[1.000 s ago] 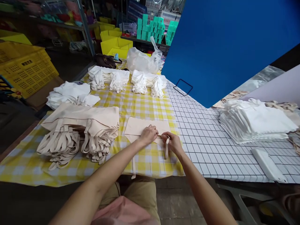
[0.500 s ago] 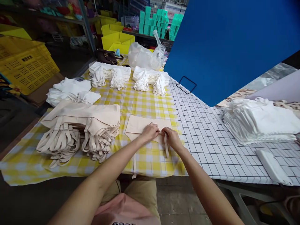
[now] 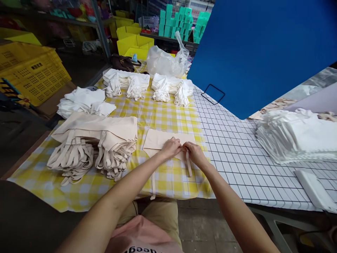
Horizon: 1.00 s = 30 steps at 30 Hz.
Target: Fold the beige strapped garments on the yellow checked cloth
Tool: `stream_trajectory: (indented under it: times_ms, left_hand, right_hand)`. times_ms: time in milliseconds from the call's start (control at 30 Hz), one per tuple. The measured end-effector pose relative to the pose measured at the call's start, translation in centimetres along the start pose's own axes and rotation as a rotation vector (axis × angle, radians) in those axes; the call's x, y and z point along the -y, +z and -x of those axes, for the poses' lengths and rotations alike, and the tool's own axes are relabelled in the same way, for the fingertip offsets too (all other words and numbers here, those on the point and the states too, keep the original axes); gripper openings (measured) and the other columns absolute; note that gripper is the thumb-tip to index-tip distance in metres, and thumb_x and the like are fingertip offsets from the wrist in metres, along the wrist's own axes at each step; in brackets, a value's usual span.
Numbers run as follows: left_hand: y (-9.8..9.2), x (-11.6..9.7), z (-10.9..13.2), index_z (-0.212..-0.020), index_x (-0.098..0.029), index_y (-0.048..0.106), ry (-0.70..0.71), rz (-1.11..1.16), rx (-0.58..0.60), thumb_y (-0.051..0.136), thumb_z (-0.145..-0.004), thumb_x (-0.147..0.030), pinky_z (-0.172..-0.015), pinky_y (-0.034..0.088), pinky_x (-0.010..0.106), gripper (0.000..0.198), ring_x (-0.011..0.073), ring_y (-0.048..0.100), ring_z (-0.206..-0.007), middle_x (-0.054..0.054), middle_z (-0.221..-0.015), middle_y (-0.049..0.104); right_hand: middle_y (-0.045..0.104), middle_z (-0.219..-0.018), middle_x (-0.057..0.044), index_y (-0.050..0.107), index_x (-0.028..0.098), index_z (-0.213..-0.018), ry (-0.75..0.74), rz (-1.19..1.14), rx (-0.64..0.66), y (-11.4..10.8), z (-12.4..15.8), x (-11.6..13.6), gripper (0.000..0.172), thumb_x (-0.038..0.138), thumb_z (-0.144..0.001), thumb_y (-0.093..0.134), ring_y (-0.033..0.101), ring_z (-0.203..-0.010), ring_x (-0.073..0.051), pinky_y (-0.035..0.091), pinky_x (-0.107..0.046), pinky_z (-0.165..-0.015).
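Note:
A beige cloth garment piece lies flat on the yellow checked tablecloth in front of me. My left hand is closed in a pinch at its lower edge, right of its middle. Close beside it, my right hand pinches the beige strap, whose loose end hangs down toward me. A second strap runs from the garment's left part to the table's front edge. The fingertips nearly meet, and what lies exactly between them is hidden.
To the left sits a thick stack of beige strapped pieces. White cloth and white stacks lie behind. A blue board rises at the right, near a white pile and a white flat device.
The view has shifted slightly, so everything sits a little further right. Both hands keep their pinch at the same spot on the garment.

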<state>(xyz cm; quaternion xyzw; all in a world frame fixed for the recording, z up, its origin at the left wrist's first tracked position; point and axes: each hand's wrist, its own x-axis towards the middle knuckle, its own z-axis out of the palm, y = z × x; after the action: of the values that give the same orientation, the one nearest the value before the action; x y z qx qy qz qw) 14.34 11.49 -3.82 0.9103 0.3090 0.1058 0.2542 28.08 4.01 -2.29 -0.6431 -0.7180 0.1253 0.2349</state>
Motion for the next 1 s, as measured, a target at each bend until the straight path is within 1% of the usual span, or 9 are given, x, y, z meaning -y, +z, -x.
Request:
stream_trajectory:
  times_ms: [133,233,333,500,567,733,800,867,1000]
  left_hand:
    - [0.3,0.1,-0.1,-0.081,-0.019,0.067,0.024,-0.033,-0.01,0.049,-0.086,-0.029,-0.074,0.042,0.03,0.021,0.0206,0.051,-0.091,0.005,-0.085,0.061]
    - [0.6,0.2,-0.2,-0.082,-0.018,0.066,-0.008,-0.034,-0.017,0.049,-0.084,-0.027,-0.076,0.042,0.03,0.019,0.0209,0.051,-0.092,0.005,-0.087,0.061]
    - [0.9,0.1,-0.2,-0.083,-0.018,0.066,-0.051,-0.026,-0.025,0.05,-0.082,-0.026,-0.078,0.042,0.031,0.018,0.0208,0.051,-0.092,0.006,-0.089,0.061]
    - [1.1,0.1,-0.1,-0.082,-0.019,0.068,-0.013,-0.003,-0.066,0.051,-0.082,-0.026,-0.077,0.043,0.031,0.018,0.0204,0.05,-0.092,0.004,-0.088,0.062]
    - [1.1,0.1,0.2,-0.083,-0.019,0.069,-0.013,0.007,-0.08,0.052,-0.082,-0.025,-0.078,0.043,0.031,0.019,0.02,0.049,-0.092,0.005,-0.088,0.062]
    - [0.1,-0.1,1.4,-0.089,-0.019,0.068,0.022,0.002,-0.03,0.054,-0.077,-0.022,-0.081,0.043,0.031,0.019,0.02,0.049,-0.095,0.005,-0.096,0.06]
    - [-0.3,-0.2,2.1,-0.094,-0.019,0.067,0.066,-0.018,-0.012,0.054,-0.075,-0.025,-0.081,0.043,0.032,0.023,0.0206,0.048,-0.098,0.005,-0.103,0.058]
    - [-0.6,-0.3,2.8,-0.098,-0.02,0.065,0.106,-0.046,0.004,0.053,-0.076,-0.025,-0.083,0.042,0.034,0.026,0.0217,0.047,-0.102,0.006,-0.112,0.055]
    - [-0.4,-0.4,3.3,-0.101,-0.023,0.064,0.101,-0.076,0.032,0.048,-0.077,-0.021,-0.089,0.04,0.038,0.029,0.0229,0.043,-0.112,0.004,-0.123,0.052]
  right_hand:
    - [0.055,-0.067,-0.002,0.054,0.018,-0.069,0.004,-0.056,-0.021,0.3,-0.1,0.3,0.02,0.006,-0.071,0.039,0.047,-0.057,-0.012,0.033,-0.023,-0.055]
    - [0.055,-0.067,-0.002,0.056,0.018,-0.067,0.039,-0.124,-0.069,0.7,0.0,0.6,0.019,0.008,-0.072,0.039,0.047,-0.059,-0.013,0.035,-0.024,-0.056]
    - [0.057,-0.068,-0.002,0.059,0.018,-0.068,0.139,-0.239,-0.166,1.4,0.3,0.9,0.02,0.012,-0.072,0.04,0.05,-0.063,-0.014,0.038,-0.026,-0.06]
    - [0.06,-0.069,-0.004,0.061,0.016,-0.073,0.316,-0.416,-0.273,2.1,0.9,1.2,0.017,0.029,-0.073,0.05,0.054,-0.065,-0.017,0.043,-0.03,-0.062]
    - [0.061,-0.065,-0.003,0.062,0.015,-0.081,0.394,-0.536,-0.239,1.6,1.5,1.5,0.022,0.033,-0.073,0.052,0.055,-0.061,-0.016,0.045,-0.03,-0.059]
    - [0.064,-0.066,-0.003,0.057,0.017,-0.105,0.77,-1.122,-0.06,-1.5,4.3,3.0,0.045,0.043,-0.068,0.063,0.06,-0.063,-0.018,0.047,-0.032,-0.063]
    - [0.063,-0.065,-0.002,0.057,0.017,-0.108,0.776,-1.1,-0.061,-2.4,5.9,3.7,0.048,0.047,-0.07,0.062,0.06,-0.065,-0.018,0.046,-0.032,-0.066]
    - [0.062,-0.064,-0.001,0.055,0.017,-0.111,0.733,-0.943,-0.084,-2.5,7.7,4.2,0.05,0.049,-0.073,0.06,0.059,-0.067,-0.018,0.045,-0.033,-0.071]
    - [0.064,-0.066,-0.003,0.053,0.017,-0.111,0.673,-0.662,-0.17,-0.7,11.2,4.3,0.049,0.051,-0.075,0.055,0.061,-0.074,-0.021,0.046,-0.035,-0.075]
